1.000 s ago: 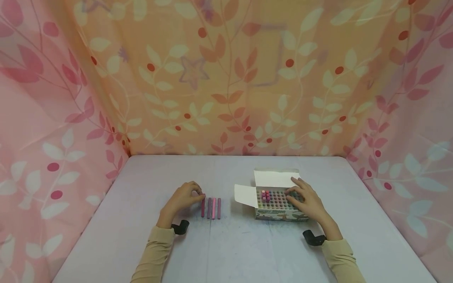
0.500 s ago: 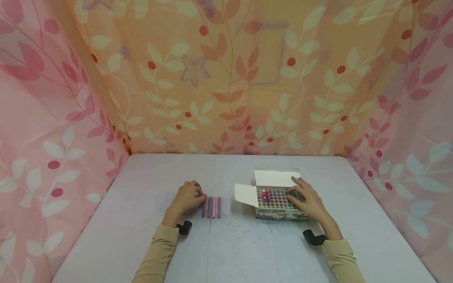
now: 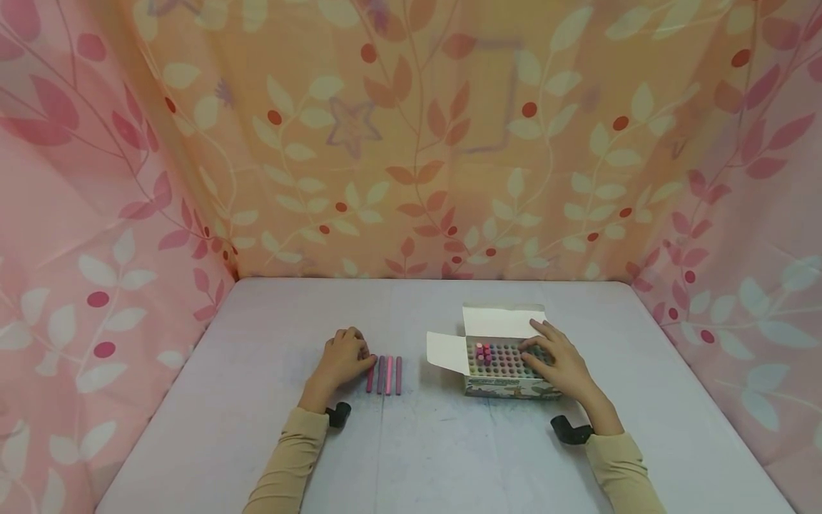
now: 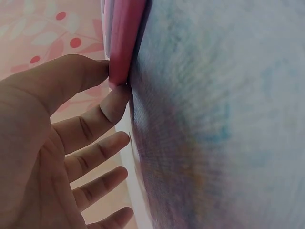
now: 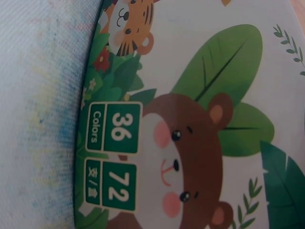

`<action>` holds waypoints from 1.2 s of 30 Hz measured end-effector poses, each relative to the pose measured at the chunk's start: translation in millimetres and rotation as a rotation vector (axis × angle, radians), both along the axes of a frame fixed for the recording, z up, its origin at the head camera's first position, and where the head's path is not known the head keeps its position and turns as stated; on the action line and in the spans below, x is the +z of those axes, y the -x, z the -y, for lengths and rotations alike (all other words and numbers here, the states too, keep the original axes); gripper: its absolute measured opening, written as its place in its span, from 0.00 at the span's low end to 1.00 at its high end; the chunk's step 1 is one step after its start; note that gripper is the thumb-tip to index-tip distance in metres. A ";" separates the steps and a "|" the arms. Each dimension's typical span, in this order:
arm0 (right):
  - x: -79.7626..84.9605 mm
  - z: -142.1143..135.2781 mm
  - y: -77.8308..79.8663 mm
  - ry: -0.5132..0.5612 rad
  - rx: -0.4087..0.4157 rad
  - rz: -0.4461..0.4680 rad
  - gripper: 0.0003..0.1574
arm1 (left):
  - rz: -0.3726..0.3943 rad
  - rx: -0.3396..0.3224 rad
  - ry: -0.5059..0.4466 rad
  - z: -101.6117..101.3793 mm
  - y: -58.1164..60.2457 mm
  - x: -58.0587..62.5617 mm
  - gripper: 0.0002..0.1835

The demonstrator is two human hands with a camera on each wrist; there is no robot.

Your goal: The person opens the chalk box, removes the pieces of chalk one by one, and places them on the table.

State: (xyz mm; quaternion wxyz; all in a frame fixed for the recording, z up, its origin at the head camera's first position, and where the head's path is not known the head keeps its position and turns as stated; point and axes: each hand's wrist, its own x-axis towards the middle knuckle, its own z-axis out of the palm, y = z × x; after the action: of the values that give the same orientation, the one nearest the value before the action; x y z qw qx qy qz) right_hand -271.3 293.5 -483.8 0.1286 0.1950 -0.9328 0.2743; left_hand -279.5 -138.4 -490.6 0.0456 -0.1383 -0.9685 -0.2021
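Observation:
My left hand [image 3: 341, 362] is over the left end of a short row of crayons lying on the table. Its thumb and index finger pinch the near-left, dark pink crayon [image 4: 125, 43] at one end; the other fingers are spread. Beside it lie a purple crayon [image 3: 381, 375], a light pink crayon [image 3: 388, 376] and a mauve crayon [image 3: 399, 375]. My right hand [image 3: 557, 362] rests with spread fingers on the right side of an open crayon box [image 3: 507, 387]. Several pink and purple crayons [image 3: 483, 354] stand above the box's grid of round spots. The right wrist view shows no fingers.
The white table [image 3: 424, 457] carries faint coloured smudges. The box's white lid [image 3: 504, 321] stands up at the back, and a side flap [image 3: 447, 353] sticks out left. A floral curtain [image 3: 411, 178] surrounds the table on three sides.
My left hand has shifted slightly to the right, its wrist turning a little, while staying at the dark pink crayon. The right hand and box have not visibly moved.

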 end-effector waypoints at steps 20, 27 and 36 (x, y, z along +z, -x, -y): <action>-1.8 -3.4 2.3 0.003 0.008 -0.038 0.08 | -0.043 -0.008 0.021 -3.3 0.9 13.2 0.10; -3.1 -1.1 1.9 0.007 0.007 -0.030 0.08 | -0.127 -0.072 -0.043 -15.8 -7.9 34.1 0.08; -2.5 -0.7 -1.3 -0.005 -0.002 -0.025 0.08 | -0.221 -0.168 -0.107 -48.0 -13.8 53.6 0.05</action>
State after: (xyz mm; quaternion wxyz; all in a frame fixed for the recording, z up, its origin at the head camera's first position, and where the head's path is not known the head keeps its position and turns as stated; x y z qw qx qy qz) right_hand -270.0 294.2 -486.3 0.1401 0.1978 -0.9320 0.2694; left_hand -265.7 -90.4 -436.9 0.1422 -0.2373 -0.9304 -0.2402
